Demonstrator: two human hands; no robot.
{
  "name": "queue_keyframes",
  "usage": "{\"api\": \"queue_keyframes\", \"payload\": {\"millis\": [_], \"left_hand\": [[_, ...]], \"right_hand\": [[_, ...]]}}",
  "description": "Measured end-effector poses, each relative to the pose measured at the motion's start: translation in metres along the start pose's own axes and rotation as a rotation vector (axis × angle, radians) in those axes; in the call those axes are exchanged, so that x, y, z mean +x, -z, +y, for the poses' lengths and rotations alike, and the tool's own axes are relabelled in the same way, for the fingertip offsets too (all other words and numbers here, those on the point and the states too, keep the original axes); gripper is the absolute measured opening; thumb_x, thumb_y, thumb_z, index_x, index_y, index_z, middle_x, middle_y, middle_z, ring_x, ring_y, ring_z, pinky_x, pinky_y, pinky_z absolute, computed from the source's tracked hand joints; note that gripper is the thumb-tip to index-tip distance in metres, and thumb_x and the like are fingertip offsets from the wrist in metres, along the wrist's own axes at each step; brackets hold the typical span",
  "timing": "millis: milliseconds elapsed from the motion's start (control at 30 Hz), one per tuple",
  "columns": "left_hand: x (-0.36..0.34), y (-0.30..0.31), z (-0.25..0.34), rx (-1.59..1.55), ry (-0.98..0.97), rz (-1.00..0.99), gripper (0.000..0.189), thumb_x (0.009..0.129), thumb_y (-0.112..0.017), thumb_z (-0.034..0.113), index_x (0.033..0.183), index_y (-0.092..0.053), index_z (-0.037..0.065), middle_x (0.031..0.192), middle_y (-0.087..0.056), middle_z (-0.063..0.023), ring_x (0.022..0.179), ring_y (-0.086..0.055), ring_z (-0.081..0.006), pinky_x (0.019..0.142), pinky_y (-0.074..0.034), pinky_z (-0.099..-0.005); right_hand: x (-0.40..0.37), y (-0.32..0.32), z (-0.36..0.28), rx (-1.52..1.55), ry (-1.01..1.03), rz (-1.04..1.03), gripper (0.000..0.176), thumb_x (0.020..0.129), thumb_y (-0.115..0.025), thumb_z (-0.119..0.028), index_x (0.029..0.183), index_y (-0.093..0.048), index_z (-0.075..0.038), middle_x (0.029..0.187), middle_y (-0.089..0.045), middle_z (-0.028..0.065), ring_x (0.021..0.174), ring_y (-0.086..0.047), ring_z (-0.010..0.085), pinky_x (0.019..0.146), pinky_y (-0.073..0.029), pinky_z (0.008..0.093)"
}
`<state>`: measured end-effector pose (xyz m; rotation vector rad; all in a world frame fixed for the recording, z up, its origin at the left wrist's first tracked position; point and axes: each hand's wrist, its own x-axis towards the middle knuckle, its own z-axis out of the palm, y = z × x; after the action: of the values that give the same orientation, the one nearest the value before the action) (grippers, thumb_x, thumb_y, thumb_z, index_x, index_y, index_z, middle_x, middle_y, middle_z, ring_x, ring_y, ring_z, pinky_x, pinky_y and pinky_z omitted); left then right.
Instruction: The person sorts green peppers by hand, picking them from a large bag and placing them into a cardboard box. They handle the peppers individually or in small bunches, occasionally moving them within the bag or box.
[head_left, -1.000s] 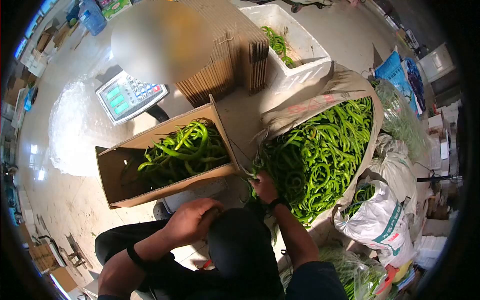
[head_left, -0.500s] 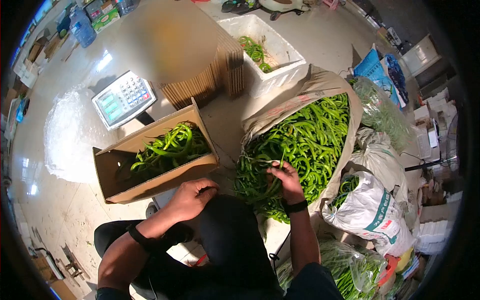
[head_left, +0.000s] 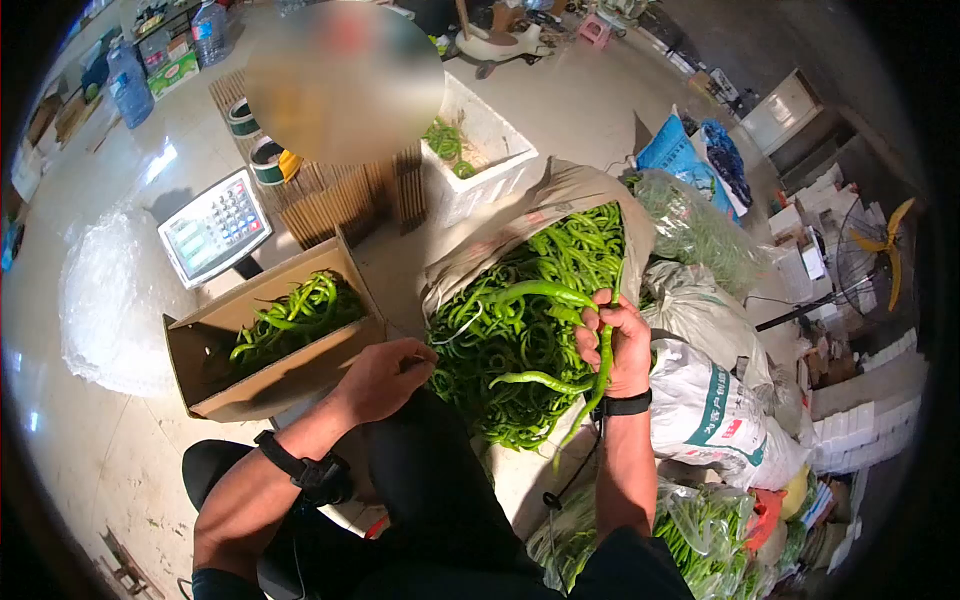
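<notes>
My right hand (head_left: 622,350) is closed around several long green chili peppers (head_left: 605,362), which stick out on both sides of the fingers. It is above the right edge of a large open woven sack (head_left: 590,182) full of the same curled peppers (head_left: 520,330). My left hand (head_left: 388,378) rests by my knee with its fingers curled in, and nothing shows in it. Just beyond that hand is an open cardboard box (head_left: 285,375) with a heap of green peppers (head_left: 300,318) inside.
A digital scale (head_left: 215,228) stands behind the box. Flattened cardboard (head_left: 335,205) with tape rolls (head_left: 268,160) and a white foam box (head_left: 490,180) lie farther back. Clear plastic (head_left: 125,300) is at left. A white sack (head_left: 715,420) and bagged greens (head_left: 700,530) are at right.
My right hand has come up out of the pepper heap and moved right with several peppers in it. My left hand stays by the knee. The view has turned to the right.
</notes>
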<state>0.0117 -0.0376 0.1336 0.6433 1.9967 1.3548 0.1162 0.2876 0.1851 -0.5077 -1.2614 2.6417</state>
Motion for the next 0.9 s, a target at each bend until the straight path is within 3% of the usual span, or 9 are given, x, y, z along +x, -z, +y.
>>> {"api": "queue_keyframes", "payload": {"millis": [133,200,233,300,333,400,533,600,900], "left_hand": [[0.002,-0.01,0.004,-0.045,-0.083,0.041,0.038,0.093,-0.067,0.016,0.128,-0.062,0.003,0.11,-0.068,-0.009,0.1,-0.063,-0.0143,0.087,-0.051,-0.0307],[0.004,-0.01,0.016,-0.032,-0.345,0.175,0.054,0.094,-0.068,0.017,0.143,-0.048,0.003,0.133,-0.059,-0.0117,0.119,-0.057,-0.0171,0.1,-0.046,-0.0321],[0.004,-0.008,0.023,-0.033,-0.349,0.182,0.054,0.094,-0.068,0.017,0.143,-0.048,0.003,0.133,-0.059,-0.0117,0.119,-0.057,-0.0171,0.1,-0.046,-0.0321],[-0.001,-0.002,0.038,-0.186,-0.409,0.016,0.058,0.099,-0.063,0.018,0.149,-0.038,0.001,0.147,-0.048,-0.0121,0.134,-0.047,-0.0187,0.107,-0.041,-0.0344],[0.0,-0.005,0.039,-0.189,-0.411,0.024,0.058,0.099,-0.063,0.018,0.149,-0.038,0.001,0.147,-0.048,-0.0121,0.134,-0.047,-0.0187,0.107,-0.041,-0.0344],[0.003,-0.009,0.038,-0.538,-0.374,-0.155,0.046,0.103,-0.056,0.016,0.145,-0.043,-0.001,0.144,-0.053,-0.0126,0.13,-0.052,-0.0209,0.104,-0.045,-0.0361],[0.003,0.001,0.037,-0.476,-0.273,-0.226,0.037,0.105,-0.05,0.013,0.139,-0.048,-0.003,0.131,-0.061,-0.0134,0.121,-0.059,-0.0202,0.1,-0.049,-0.0355],[0.005,0.002,0.032,-0.641,-0.238,-0.226,0.034,0.105,-0.05,0.014,0.133,-0.052,-0.005,0.117,-0.067,-0.013,0.111,-0.064,-0.0188,0.095,-0.053,-0.0346],[0.006,0.004,0.02,-0.539,-0.242,-0.207,0.031,0.103,-0.056,0.018,0.124,-0.061,-0.005,0.103,-0.07,-0.0044,0.101,-0.061,-0.0113,0.093,-0.047,-0.0259]], "right_hand": [[-0.008,-0.02,-0.016,0.091,-0.003,-0.084,0.021,0.084,-0.055,-0.01,0.103,-0.061,-0.004,0.074,-0.053,0.0128,0.053,-0.047,0.0228,0.036,-0.034,0.0304],[-0.01,-0.031,-0.019,0.103,-0.068,-0.118,0.02,0.085,-0.055,-0.011,0.102,-0.062,-0.004,0.073,-0.052,0.0124,0.052,-0.045,0.0221,0.036,-0.033,0.0305],[-0.011,-0.036,-0.019,0.098,-0.067,-0.124,0.02,0.085,-0.055,-0.011,0.102,-0.062,-0.004,0.073,-0.052,0.0124,0.052,-0.045,0.0221,0.036,-0.033,0.0305],[-0.011,-0.045,-0.017,0.084,-0.14,-0.181,0.021,0.085,-0.054,-0.012,0.103,-0.061,-0.003,0.073,-0.051,0.0124,0.052,-0.044,0.0218,0.036,-0.033,0.0301],[-0.01,-0.05,-0.016,0.042,-0.15,-0.182,0.022,0.086,-0.054,-0.012,0.105,-0.061,-0.004,0.073,-0.051,0.0125,0.051,-0.044,0.0217,0.037,-0.032,0.0301],[-0.008,-0.062,-0.011,0.008,-0.185,-0.187,0.022,0.086,-0.054,-0.012,0.106,-0.06,-0.004,0.073,-0.052,0.0126,0.052,-0.044,0.0217,0.037,-0.032,0.0301],[0.0,-0.084,-0.003,-0.05,-0.217,-0.168,0.023,0.087,-0.054,-0.013,0.108,-0.059,-0.003,0.075,-0.053,0.0123,0.054,-0.047,0.0217,0.039,-0.033,0.0301],[0.004,-0.095,0.0,-0.124,-0.166,-0.131,0.022,0.089,-0.054,-0.013,0.108,-0.058,-0.002,0.075,-0.054,0.0109,0.055,-0.048,0.0209,0.04,-0.033,0.0296],[0.012,-0.118,0.008,-0.265,-0.098,-0.114,0.02,0.098,-0.058,-0.019,0.108,-0.06,-0.002,0.075,-0.054,0.0052,0.056,-0.051,0.0158,0.043,-0.038,0.0264]]}}
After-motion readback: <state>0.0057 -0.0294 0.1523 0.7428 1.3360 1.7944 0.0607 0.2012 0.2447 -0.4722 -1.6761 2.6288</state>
